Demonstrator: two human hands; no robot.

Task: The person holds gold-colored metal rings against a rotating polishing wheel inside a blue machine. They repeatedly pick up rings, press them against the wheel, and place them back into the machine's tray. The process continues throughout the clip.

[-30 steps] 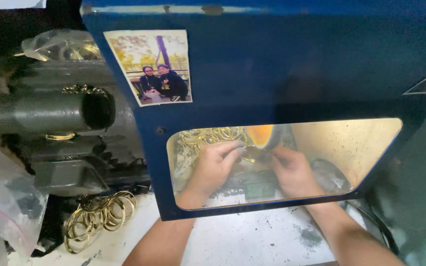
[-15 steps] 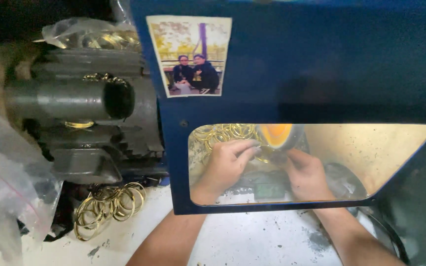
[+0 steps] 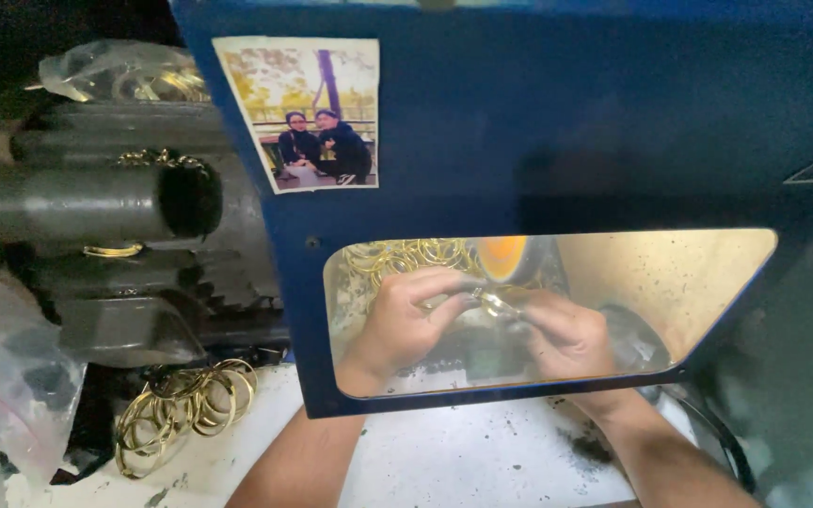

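Both my hands reach under a blue shield panel (image 3: 538, 113) and show through its amber window (image 3: 689, 282). My left hand (image 3: 406, 320) and my right hand (image 3: 562, 334) meet at the middle, fingertips pinching a small shiny metal ring (image 3: 493, 301) between them. Just above the ring glows an orange round part (image 3: 501, 254) of the machine. Behind my left hand lies a heap of gold rings (image 3: 406, 256), seen through the window.
A grey machine body (image 3: 96, 207) with a dark bore stands at the left. A bunch of gold rings (image 3: 185, 404) lies on the white speckled bench (image 3: 482, 452). Plastic bags (image 3: 11, 376) sit at far left; a photo (image 3: 303, 113) is stuck on the panel.
The view has shifted, so the panel and window sit further right and lower. My hands have closed in on each other at the ring.
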